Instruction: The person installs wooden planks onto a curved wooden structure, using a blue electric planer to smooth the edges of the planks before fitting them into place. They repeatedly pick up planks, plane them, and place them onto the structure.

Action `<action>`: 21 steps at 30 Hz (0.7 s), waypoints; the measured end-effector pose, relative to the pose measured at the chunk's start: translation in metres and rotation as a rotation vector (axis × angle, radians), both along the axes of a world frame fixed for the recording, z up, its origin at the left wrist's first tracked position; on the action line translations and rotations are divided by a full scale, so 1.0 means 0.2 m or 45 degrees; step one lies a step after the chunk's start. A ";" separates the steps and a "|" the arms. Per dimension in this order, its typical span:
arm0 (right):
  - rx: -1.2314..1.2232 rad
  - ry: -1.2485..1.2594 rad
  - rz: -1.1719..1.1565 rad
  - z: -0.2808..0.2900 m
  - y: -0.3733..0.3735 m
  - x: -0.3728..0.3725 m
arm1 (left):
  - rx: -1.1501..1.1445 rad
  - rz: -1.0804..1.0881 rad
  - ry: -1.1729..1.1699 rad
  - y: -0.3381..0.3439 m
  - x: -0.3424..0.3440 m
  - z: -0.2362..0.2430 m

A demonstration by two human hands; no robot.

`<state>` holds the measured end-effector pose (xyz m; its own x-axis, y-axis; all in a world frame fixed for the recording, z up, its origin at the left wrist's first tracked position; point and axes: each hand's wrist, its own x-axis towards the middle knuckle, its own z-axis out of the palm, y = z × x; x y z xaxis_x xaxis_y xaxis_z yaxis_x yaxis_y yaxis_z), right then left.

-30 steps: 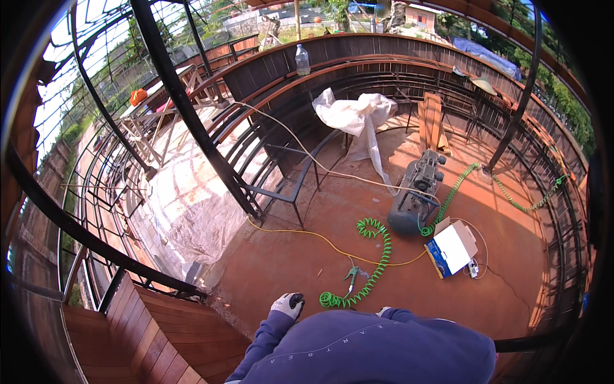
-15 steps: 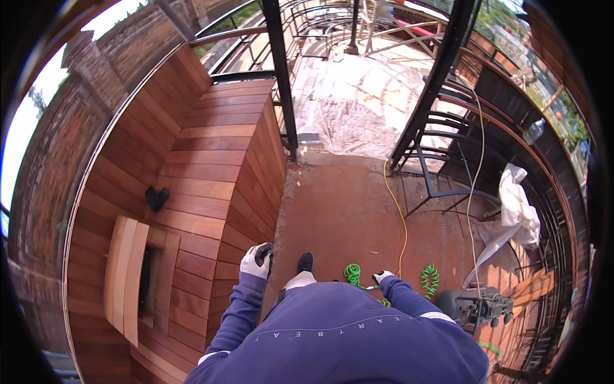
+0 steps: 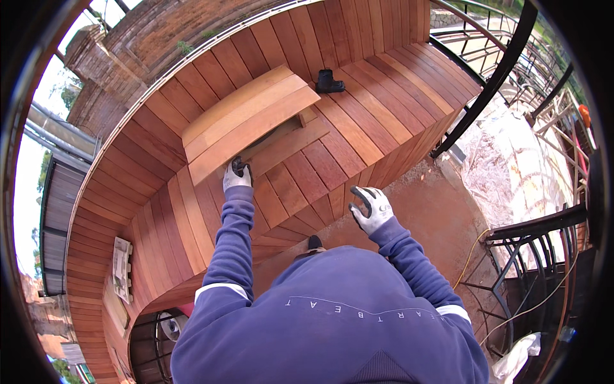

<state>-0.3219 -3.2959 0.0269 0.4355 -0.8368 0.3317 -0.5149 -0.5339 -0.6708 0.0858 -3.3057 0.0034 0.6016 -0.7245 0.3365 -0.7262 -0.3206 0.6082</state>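
Both my hands wear white gloves with black palms and fingers. My left hand [image 3: 237,174] is over the wooden bench [image 3: 281,185], at the near edge of a raised hatch panel [image 3: 249,118] made of pale boards. Its fingers are bent but look apart, and I see nothing held in them; whether they touch the panel is unclear. Under the panel shows a dark opening [image 3: 275,134] in the seat. My right hand [image 3: 372,209] hangs in the air just off the bench's front edge, open, thumb and fingers spread and curved around nothing.
A black L-shaped thing [image 3: 330,81] sits on the bench beyond the panel. Farther left on the bench lies a pale slatted wooden piece [image 3: 121,270]. Black metal posts [image 3: 495,83] rise at the right. A yellow cord [image 3: 471,257] crosses the reddish floor [image 3: 416,185] near a metal frame.
My view has turned left toward the bench. My left hand has gone from beside the bench to the panel's edge, and my right hand has risen from low near the green coiled hose.
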 end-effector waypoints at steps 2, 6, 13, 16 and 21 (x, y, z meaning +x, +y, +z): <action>-0.158 0.150 0.091 0.09 -0.12 0.29 | 0.118 -0.078 -0.209 -0.04 0.03 0.01; -0.135 0.533 0.177 0.03 -0.35 0.81 | 0.217 -0.249 -0.285 -0.13 0.06 -0.04; 0.073 0.634 0.107 -0.09 -0.59 1.26 | 0.238 -0.393 -0.469 -0.12 0.13 -0.11; 0.123 0.628 0.098 -0.08 -0.63 1.35 | 0.218 -0.453 -0.461 -0.11 0.12 -0.11; 0.084 0.518 0.102 -0.15 -0.66 1.37 | 0.214 -0.510 -0.302 -0.11 0.11 -0.09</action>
